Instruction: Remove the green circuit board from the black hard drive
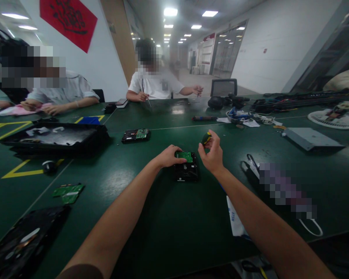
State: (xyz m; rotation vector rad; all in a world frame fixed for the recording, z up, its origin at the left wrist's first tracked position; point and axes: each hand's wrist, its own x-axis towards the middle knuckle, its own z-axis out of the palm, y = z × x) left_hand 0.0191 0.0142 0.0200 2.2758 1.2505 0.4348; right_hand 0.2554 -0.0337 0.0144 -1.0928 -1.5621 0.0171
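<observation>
A black hard drive with a green circuit board [186, 170] lies on the dark green table in front of me. My left hand [170, 156] grips its left side, thumb over the board and fingers behind the far edge. Just right of the drive, my right hand [213, 155] is raised and closed around a screwdriver with a green and yellow handle [206, 138]. The screwdriver's shaft cannot be made out. Beyond my left hand rests a second hard drive [136, 135], its green board facing up.
Black trays [58, 137] stand at the left, near loose green circuit boards [69, 193] and a large black drive [26, 240]. To the right are a grey metal box [312, 138], a lanyard [251, 164] and cables [241, 116]. Two people [154, 83] sit across the table.
</observation>
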